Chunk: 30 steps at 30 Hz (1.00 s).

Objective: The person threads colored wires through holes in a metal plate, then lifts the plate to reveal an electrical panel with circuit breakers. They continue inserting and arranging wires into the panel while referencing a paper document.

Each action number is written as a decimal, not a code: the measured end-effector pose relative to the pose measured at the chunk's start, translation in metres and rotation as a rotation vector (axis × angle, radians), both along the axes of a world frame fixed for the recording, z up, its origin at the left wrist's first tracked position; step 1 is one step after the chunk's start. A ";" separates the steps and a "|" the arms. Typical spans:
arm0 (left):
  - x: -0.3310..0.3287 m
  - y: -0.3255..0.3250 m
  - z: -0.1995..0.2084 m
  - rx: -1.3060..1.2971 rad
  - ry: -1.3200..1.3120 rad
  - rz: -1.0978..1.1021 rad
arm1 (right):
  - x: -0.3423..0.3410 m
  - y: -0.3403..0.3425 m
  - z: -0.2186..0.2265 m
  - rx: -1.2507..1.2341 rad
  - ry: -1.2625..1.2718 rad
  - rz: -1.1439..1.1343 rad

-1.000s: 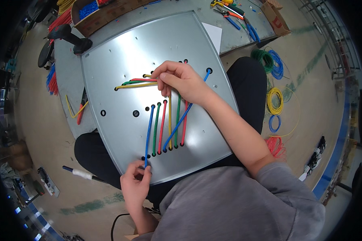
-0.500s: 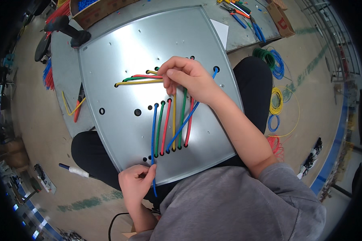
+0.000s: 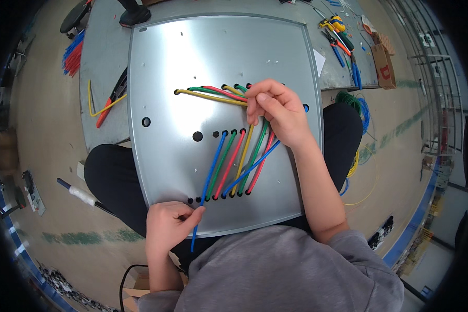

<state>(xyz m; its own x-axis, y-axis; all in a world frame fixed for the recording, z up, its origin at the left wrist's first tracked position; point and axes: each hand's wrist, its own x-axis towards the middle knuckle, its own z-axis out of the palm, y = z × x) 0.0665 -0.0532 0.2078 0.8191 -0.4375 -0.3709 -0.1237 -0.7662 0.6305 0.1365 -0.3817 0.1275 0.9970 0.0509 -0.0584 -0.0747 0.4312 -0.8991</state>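
A grey metal panel point(image 3: 166, 171) with round holes rests across my lap. Between my left hand's point(image 3: 172, 224) thumb and index finger is a blue wire point(image 3: 211, 166), near the panel's front edge. Its free end hangs past that edge, while its other end enters a hole mid-panel. Over the panel's right half, my right hand point(image 3: 278, 110) is closed with bent fingers around a bunch of yellow, green and red wires point(image 3: 226, 96). Their stretch inside the hand is hidden. Below it, green, red and yellow wires point(image 3: 259, 148) run to the lower row of holes. Another blue wire point(image 3: 249, 169) crosses them diagonally.
A grey table point(image 3: 101, 57) lies beyond the panel. Red-handled pliers point(image 3: 109, 106) and a bent yellow wire point(image 3: 90, 99) lie at its left. Several hand tools point(image 3: 343, 49) and a cardboard box point(image 3: 384, 65) are at the far right. Coiled wires point(image 3: 363, 109) lie on the floor.
The view has turned, so the panel appears straighter and further right. My left hand still pinches the blue wire, which now slants more. The right hand stays closed at the bunch of wires.
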 end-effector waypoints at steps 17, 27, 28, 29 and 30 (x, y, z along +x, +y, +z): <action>0.000 0.002 -0.004 -0.017 -0.002 0.041 | -0.005 0.013 0.008 -0.257 -0.018 0.012; 0.000 0.003 -0.001 -0.071 0.027 0.109 | -0.006 0.030 0.021 -0.907 -0.331 0.185; -0.001 0.003 -0.002 -0.077 0.019 0.119 | -0.005 0.031 0.021 -0.928 -0.354 0.192; -0.001 0.004 -0.002 -0.079 0.023 0.129 | -0.005 0.031 0.019 -0.950 -0.378 0.198; -0.002 0.005 -0.003 -0.080 0.026 0.138 | -0.005 0.031 0.019 -0.971 -0.401 0.204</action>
<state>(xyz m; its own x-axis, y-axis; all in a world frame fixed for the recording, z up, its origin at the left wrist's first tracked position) 0.0648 -0.0485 0.2047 0.8640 -0.3506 -0.3614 -0.0035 -0.7220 0.6919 0.1313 -0.3502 0.1465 0.9304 0.3266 0.1667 0.3127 -0.4697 -0.8256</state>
